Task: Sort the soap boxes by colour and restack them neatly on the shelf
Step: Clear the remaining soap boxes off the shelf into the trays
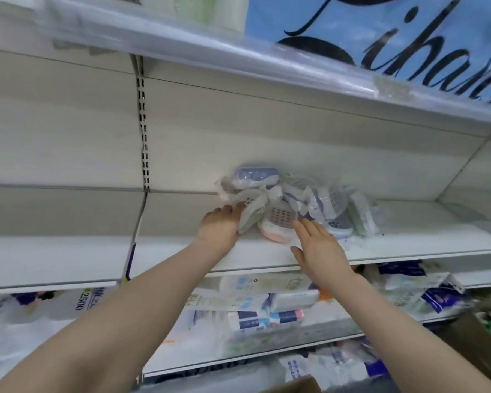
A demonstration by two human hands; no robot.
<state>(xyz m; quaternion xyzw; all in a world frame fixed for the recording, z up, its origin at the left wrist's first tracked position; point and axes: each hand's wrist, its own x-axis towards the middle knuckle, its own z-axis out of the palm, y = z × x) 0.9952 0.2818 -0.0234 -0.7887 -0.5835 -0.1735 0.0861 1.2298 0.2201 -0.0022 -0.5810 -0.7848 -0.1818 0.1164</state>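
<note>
Soap boxes (295, 199) jumbled on shelf (423, 239); L hand (220, 229) on grey box (250, 215), grip unclear, R hand (319, 251) flat w/ fingers straight by pink box (275, 234), so best pull one out at a time, grouping by colour.

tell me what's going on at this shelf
A person reaches both hands into a jumbled pile of wrapped soap boxes on a white shelf. The left hand grips a grey box at the pile's left edge; the open right hand reaches beside a pink box. A blue box and a green box lie mixed in; nothing is sorted yet.
</note>
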